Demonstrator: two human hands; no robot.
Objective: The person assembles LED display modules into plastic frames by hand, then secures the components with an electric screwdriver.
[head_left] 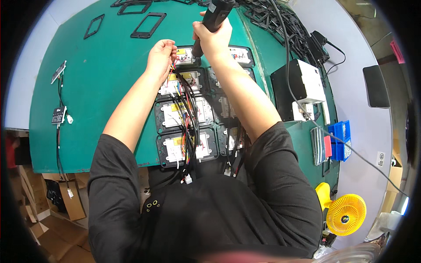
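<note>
My right hand [213, 38] is wrapped round a black electric screwdriver [216, 16], which tilts down toward the farthest unit of the left column. Close beside it, my left hand [161, 58] has its fingers curled together at the coloured wires [173, 66]; whether it grips a wire or a small part is hidden. Beneath both arms lie two columns of black-framed electronic units [187, 147] with white inner housings and yellow labels. Bundled black cables [189, 118] run over the left column toward me, ending in a white connector [187, 179]. My right forearm covers part of the right column.
Loose black rectangular frames [149, 25] lie at the far left, and a pile of them [267, 22] at the far right. A black-and-white power box [298, 90], blue bins [340, 140] and a yellow fan [346, 215] stand right. Small wired boards [58, 115] lie left. A cord [287, 57] hangs across the right side.
</note>
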